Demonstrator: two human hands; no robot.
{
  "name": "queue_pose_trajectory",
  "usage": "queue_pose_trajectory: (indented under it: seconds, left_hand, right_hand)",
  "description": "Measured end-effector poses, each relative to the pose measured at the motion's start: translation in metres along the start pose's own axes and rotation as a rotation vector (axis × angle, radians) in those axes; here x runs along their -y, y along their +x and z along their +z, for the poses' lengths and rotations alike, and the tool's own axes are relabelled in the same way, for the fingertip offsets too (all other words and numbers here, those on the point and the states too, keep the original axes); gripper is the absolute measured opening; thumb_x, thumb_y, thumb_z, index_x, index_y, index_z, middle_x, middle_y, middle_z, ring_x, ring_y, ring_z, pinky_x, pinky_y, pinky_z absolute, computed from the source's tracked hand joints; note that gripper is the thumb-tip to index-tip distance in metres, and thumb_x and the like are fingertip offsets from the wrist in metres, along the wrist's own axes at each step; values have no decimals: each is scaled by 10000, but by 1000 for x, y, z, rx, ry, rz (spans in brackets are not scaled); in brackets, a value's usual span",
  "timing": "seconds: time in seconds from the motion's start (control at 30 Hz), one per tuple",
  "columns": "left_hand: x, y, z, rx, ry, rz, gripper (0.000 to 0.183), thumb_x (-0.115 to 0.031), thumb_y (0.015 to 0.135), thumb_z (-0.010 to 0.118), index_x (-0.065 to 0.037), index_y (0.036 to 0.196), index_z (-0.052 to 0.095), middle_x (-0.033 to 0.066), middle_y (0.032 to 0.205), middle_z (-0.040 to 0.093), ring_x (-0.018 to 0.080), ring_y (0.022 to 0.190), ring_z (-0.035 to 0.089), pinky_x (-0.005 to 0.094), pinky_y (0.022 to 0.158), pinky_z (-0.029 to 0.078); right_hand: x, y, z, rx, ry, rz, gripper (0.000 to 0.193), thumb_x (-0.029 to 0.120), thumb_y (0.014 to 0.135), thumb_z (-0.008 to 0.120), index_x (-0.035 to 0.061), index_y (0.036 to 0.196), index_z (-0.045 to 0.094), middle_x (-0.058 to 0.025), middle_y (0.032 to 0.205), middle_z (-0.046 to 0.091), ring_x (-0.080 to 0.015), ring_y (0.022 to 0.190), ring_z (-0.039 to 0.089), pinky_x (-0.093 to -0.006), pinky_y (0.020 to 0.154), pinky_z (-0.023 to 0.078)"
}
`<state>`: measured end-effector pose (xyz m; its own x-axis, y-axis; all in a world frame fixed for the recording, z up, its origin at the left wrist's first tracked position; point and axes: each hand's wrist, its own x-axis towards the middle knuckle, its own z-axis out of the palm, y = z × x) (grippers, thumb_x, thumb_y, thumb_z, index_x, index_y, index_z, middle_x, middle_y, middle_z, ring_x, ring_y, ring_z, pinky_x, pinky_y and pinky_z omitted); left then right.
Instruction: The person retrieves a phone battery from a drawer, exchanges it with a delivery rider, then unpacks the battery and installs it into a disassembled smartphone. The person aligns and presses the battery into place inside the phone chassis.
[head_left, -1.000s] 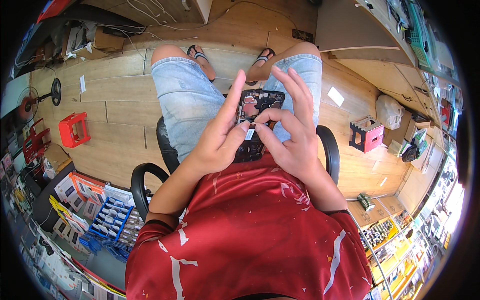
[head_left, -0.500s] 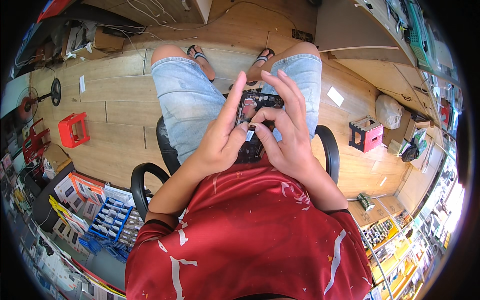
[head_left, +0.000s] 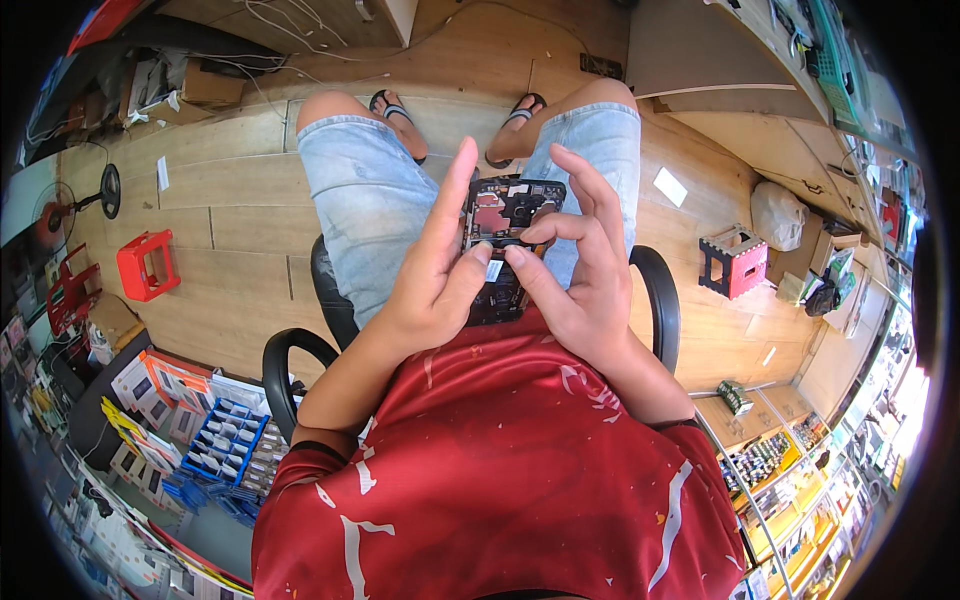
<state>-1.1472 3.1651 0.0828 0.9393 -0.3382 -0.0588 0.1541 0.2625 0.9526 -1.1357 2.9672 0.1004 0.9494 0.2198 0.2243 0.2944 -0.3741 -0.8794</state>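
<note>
An opened smartphone, its back off and inner parts bare, lies over my lap with its top away from me. It shows a copper-coloured patch, dark parts and a small white label. My left hand grips its left edge, thumb pressed near the middle, index finger stretched along the side; its other fingers are hidden. My right hand is over the phone's right side. Its thumb tip touches the middle beside the left thumb, and the bent index finger hovers at or just over the board. The other fingers are spread upward.
Chair armrests flank me. A red stool stands on the floor to the left, a red-and-black stool to the right. Blue trays of small parts lie at lower left, a shelf with yellow bins at lower right.
My right index finger has parted from the thumb and moved up the phone; before, both pinched close together at its middle. The left hand keeps its hold, shifted slightly left.
</note>
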Motion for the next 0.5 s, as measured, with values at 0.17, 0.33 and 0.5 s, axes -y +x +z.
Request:
queue_pose_trajectory:
  seconds: [0.17, 0.33, 0.5]
  left_hand:
    - [4, -3, 0, -11, 54, -3, 834, 30, 1014, 479, 70, 1730, 53, 226, 1783, 218, 248, 1569, 384, 362, 1279, 294]
    - [0, -4, 2, -26, 42, -33, 832, 17, 1023, 491, 73, 1728, 53, 226, 1783, 221, 251, 1561, 398, 363, 1273, 305]
    - [-2, -5, 3, -10, -8, -48, 819, 6, 1042, 498, 65, 1731, 60, 232, 1772, 254, 247, 1526, 444, 364, 1256, 337]
  right_hand:
    - [1, -3, 3, -27, 43, 23, 226, 29, 874, 871, 28, 1021, 699, -247, 1590, 493, -401, 1439, 533, -429, 1067, 525]
    - [-1, -4, 4, -56, 56, 13, 231, 32, 867, 883, 41, 983, 683, -240, 1547, 526, -374, 1402, 562, -424, 1070, 516]
    - [-4, -6, 6, -81, 80, 16, 247, 24, 857, 891, 46, 955, 666, -231, 1494, 552, -356, 1379, 575, -425, 1066, 515]
